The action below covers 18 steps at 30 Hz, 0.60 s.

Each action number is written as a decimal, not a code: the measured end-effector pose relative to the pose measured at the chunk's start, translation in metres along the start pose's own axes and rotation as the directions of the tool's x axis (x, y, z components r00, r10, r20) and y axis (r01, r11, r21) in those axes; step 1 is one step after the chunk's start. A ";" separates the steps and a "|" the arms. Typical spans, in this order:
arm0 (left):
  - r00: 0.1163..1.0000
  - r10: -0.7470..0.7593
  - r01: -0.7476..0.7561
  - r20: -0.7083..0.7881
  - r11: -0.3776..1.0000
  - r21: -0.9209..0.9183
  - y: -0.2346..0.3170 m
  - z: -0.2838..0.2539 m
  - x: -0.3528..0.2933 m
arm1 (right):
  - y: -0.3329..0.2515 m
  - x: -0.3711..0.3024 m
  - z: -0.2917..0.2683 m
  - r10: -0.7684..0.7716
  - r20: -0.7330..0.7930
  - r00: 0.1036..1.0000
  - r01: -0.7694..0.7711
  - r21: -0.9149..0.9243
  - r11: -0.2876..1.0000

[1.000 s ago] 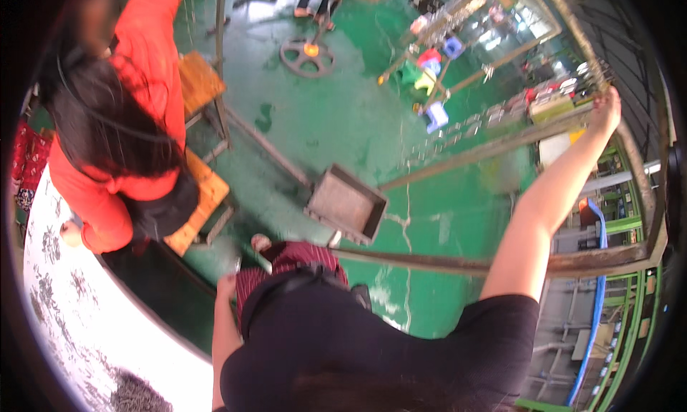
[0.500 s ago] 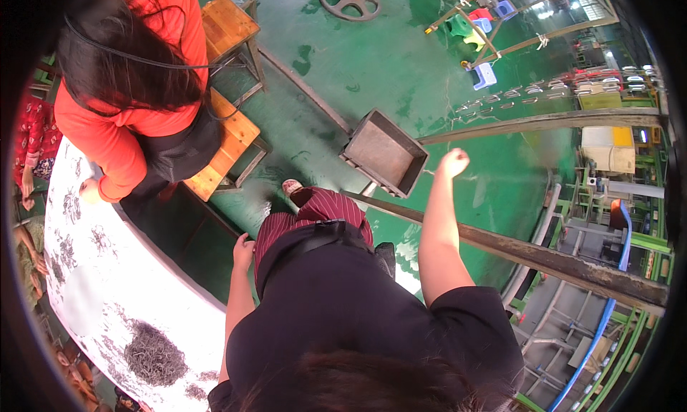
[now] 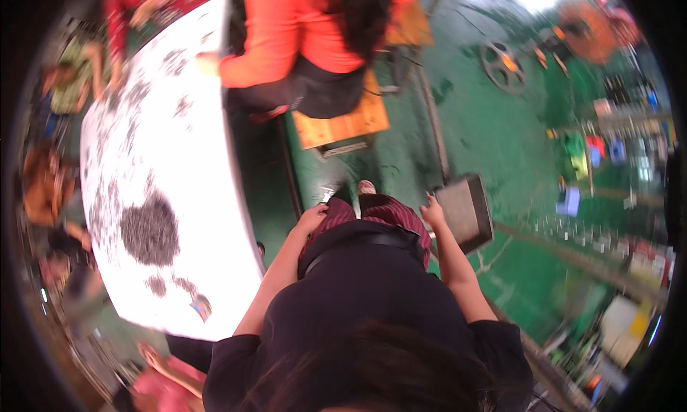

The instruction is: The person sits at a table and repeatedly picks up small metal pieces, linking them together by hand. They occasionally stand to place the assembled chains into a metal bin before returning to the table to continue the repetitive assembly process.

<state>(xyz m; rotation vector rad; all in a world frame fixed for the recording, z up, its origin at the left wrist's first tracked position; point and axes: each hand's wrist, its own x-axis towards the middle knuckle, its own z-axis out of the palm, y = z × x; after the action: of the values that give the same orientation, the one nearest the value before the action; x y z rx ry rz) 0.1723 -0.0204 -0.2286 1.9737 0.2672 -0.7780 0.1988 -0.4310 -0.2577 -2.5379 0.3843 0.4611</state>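
While right hand (image 3: 432, 213) hangs, metal tray (image 3: 469, 213) just beside

The shelves (image 3: 615, 154) at the right are blurred beyond telling. The seated person (image 3: 315, 40) is cut off by the top edge.

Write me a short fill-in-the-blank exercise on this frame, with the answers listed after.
1. The left hand rests on the person's ____-striped trousers.
2. The right hand is beside a dark square ____ on the floor.
3. The floor is painted ____.
4. A co-worker in an orange top sits at the ____ table.

Missing words: red; tray; green; white
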 end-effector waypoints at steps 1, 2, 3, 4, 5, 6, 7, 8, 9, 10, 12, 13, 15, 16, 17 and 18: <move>0.999 0.028 -0.028 -0.036 1.000 0.004 0.007 -0.005 -0.008 | 0.007 0.023 0.009 -0.028 0.053 0.998 0.023 0.099 0.995; 0.996 0.057 -0.056 -0.071 0.998 0.021 0.014 -0.013 -0.016 | -0.006 0.035 0.008 0.076 0.162 0.984 -0.126 0.329 0.936; 0.988 0.058 -0.057 -0.142 0.998 0.013 0.020 -0.017 -0.023 | -0.027 0.041 0.002 0.109 0.216 0.970 -0.184 0.371 0.910; 0.971 0.067 -0.081 -0.230 0.995 -0.054 0.027 -0.021 -0.032 | -0.050 0.043 -0.006 0.146 0.273 0.951 -0.250 0.402 0.881; 0.948 0.074 -0.114 -0.309 0.987 -0.116 0.035 -0.026 -0.043 | -0.064 0.049 -0.004 0.094 0.306 0.947 -0.211 0.374 0.903; 0.924 0.079 -0.152 -0.375 0.974 -0.170 0.039 -0.030 -0.054 | -0.072 0.051 -0.002 0.058 0.338 0.939 -0.182 0.348 0.920; 0.913 0.076 -0.167 -0.402 0.966 -0.196 0.037 -0.036 -0.064 | -0.082 0.054 0.002 0.023 0.369 0.929 -0.151 0.322 0.935; 0.863 0.064 -0.230 -0.502 0.933 -0.276 0.043 -0.039 -0.078 | -0.088 0.058 0.006 -0.146 0.356 0.923 0.060 0.241 0.969; 0.805 0.046 -0.302 -0.591 0.890 -0.342 0.050 -0.043 -0.092 | -0.094 0.061 0.011 -0.309 0.354 0.883 0.268 0.159 0.950; 0.739 0.017 -0.378 -0.674 0.838 -0.393 0.051 -0.045 -0.102 | -0.102 0.065 0.017 -0.461 0.366 0.809 0.466 0.080 0.881; 0.567 -0.054 -0.384 -0.822 0.865 -0.322 0.051 -0.048 -0.130 | -0.134 0.068 0.017 -0.487 0.497 0.718 0.523 0.077 0.849; 0.465 -0.085 -0.383 -0.881 0.878 -0.287 0.054 -0.050 -0.144 | -0.138 0.074 0.027 -0.512 0.531 0.676 0.569 0.065 0.820; 0.250 -0.183 -0.323 -0.951 0.910 -0.260 0.061 -0.055 -0.179 | -0.158 0.076 0.040 -0.521 0.604 0.602 0.613 0.068 0.787; 0.154 -0.247 -0.285 -0.957 0.916 -0.282 0.060 -0.058 -0.192 | -0.170 0.076 0.038 -0.495 0.637 0.591 0.605 0.056 0.794; 0.097 -0.219 -0.153 -0.971 0.961 -0.232 0.045 -0.057 -0.204 | -0.181 0.073 0.039 -0.468 0.670 0.577 0.598 0.045 0.801; 0.018 -0.227 -0.121 -0.974 0.966 -0.227 0.038 -0.059 -0.210 | -0.183 0.080 0.046 -0.450 0.683 0.576 0.612 0.005 0.791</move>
<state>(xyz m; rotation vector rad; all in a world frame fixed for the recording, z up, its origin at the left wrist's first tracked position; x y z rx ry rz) 0.0526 0.0368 -0.0512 1.8854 1.2525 0.8749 0.3254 -0.2700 -0.2446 -2.3193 -0.7444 1.1418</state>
